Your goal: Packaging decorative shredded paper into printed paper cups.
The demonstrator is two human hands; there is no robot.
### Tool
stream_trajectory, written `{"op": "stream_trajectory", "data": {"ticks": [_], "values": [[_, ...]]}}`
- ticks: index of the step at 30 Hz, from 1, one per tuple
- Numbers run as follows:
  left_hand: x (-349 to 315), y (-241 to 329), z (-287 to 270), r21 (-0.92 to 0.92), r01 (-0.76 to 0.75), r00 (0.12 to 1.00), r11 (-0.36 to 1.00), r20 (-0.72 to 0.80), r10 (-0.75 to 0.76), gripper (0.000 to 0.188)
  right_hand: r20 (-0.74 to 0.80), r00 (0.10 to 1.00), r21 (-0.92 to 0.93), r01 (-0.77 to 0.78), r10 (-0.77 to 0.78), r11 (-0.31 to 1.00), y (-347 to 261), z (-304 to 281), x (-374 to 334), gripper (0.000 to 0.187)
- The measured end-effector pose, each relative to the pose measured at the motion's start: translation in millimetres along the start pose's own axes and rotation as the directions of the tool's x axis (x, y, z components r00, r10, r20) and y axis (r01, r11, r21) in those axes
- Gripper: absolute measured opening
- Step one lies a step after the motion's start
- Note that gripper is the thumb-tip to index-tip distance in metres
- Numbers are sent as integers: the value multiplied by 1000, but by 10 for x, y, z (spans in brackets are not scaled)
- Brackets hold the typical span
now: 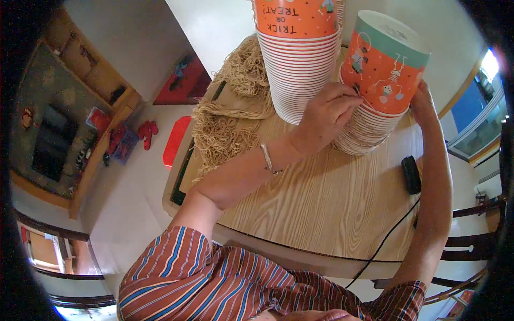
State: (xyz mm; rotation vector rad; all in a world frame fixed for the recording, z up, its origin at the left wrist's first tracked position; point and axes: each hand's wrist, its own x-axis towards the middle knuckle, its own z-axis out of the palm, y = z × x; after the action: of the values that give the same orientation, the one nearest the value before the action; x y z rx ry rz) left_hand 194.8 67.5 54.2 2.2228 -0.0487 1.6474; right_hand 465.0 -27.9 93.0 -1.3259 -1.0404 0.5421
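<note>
An upside-down paper bucket [386, 67], orange with a green band, tops the right-hand stack. My left hand [327, 115] is at its near left side by the rim, thumb and forefinger pinched on what looks like a thin strand of cord. My right hand [424, 101] grips the bucket's right side, its fingertips partly hidden behind it. Below, the stacked rims [361, 134] have beige cord over them. A taller stack of white-rimmed paper buckets [297, 69] stands to the left, with an orange one on top. Loose beige cord [225, 136] lies in a tangled heap beside it.
The wood-grain table [300, 214] has a rounded near edge. A black device [411, 175] with a cable [383, 243] running over that edge lies by my right forearm. A red stool [176, 142] is beside the table's left side. Dark chair rails [471, 241] stand at the right.
</note>
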Motion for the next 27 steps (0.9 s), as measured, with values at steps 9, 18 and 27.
{"op": "stream_trajectory", "data": {"ticks": [9, 18, 27], "values": [[-134, -104, 44, 38, -62, 997, 997, 38, 61, 25, 43, 997, -212, 72, -65, 975, -9, 14, 40, 30], [-171, -118, -253, -83, 107, 992, 991, 78, -101, 23, -69, 996, -360, 21, -49, 933, 197, -170, 1, 32], [-611, -301, -289, -109, 538, 834, 836, 211, -510, 32, -31, 989, -412, 120, -146, 903, 344, -349, -476, 35]]}}
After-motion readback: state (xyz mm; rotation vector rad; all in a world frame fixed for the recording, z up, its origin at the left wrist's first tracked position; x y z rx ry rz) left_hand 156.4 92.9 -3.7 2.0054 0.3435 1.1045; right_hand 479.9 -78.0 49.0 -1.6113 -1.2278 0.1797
